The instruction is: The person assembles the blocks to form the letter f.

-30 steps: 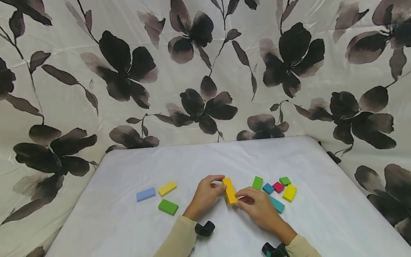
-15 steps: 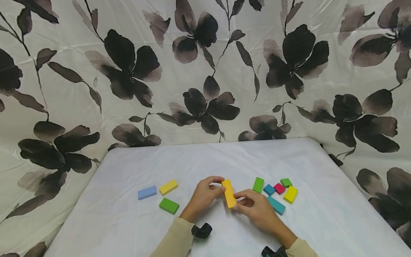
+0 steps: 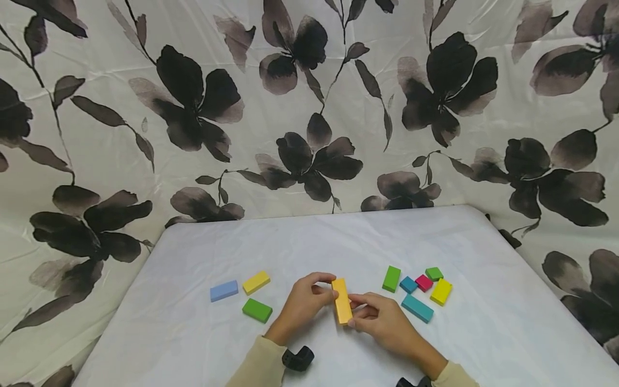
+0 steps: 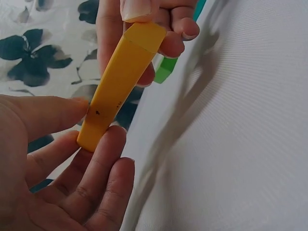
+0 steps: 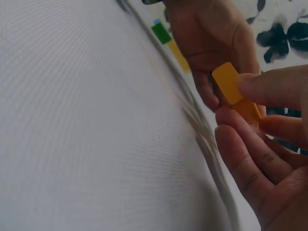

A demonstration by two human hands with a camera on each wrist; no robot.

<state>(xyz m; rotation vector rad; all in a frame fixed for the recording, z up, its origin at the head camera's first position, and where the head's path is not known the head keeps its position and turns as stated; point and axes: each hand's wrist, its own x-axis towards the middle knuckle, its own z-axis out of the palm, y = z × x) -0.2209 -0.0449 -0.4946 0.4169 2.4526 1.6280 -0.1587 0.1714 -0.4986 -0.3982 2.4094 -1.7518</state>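
Note:
An orange-yellow rectangular block (image 3: 342, 302) is held between both hands over the middle of the white table. My left hand (image 3: 303, 301) pinches its far end, thumb on one side and fingers on the other, as the left wrist view shows. At the near end, my right hand (image 3: 382, 321) pinches the same block with thumb and fingers. In the left wrist view the block (image 4: 118, 86) has small dark marks on one face. The right wrist view shows its end face (image 5: 227, 83) beside the right thumb.
Left on the white tabletop (image 3: 184, 333) lie a light blue block (image 3: 224, 291), a yellow block (image 3: 256, 282) and a green block (image 3: 257, 310). Right of the hands are a green block (image 3: 391, 278), a teal block (image 3: 417, 308), a red block (image 3: 424, 282) and several others. Floral cloth (image 3: 309, 107) hangs behind.
Both hands have drawn the orange-yellow block slightly nearer the body, and it stands a little straighter in the head view. The grip of both hands stays on it.

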